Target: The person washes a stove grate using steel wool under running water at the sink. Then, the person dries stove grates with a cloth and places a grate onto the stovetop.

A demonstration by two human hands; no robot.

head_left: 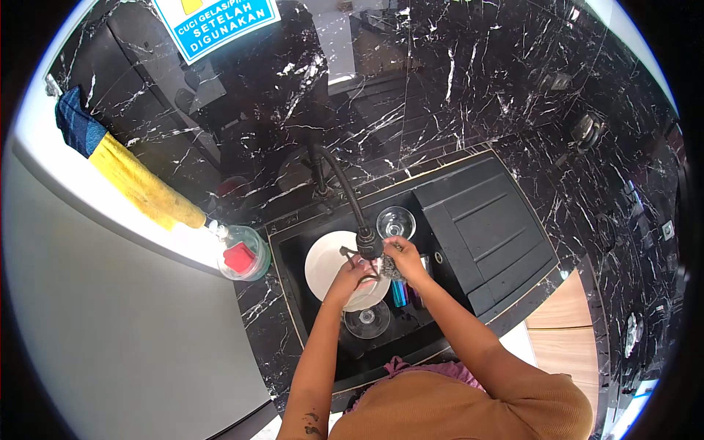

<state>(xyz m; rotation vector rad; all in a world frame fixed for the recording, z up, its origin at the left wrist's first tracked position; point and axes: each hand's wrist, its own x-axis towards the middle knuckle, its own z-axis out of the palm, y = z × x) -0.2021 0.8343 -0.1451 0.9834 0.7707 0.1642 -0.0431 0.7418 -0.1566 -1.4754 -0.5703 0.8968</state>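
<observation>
Over the black sink (293,253), both my hands meet just under the faucet head (369,243). My left hand (355,277) is closed around a small item that I cannot make out, partly hidden by the fingers and the faucet. In my right hand (403,257) is a grey scouring pad (394,269), held against or close to that item. Beneath my left hand lies a large white plate (323,260). One clear glass bowl (396,218) stands behind my right hand, another glass bowl (367,323) in front of the plate. A shiny blue cup (400,294) sits below the pad.
The black faucet hose (343,180) arches over the sink from the back. A ribbed drainboard (491,227) extends to the right. At left, a clear tub (253,249) holds a red sponge (239,257), below a hanging yellow cloth (139,183). A blue sign (220,26) is on the marbled wall.
</observation>
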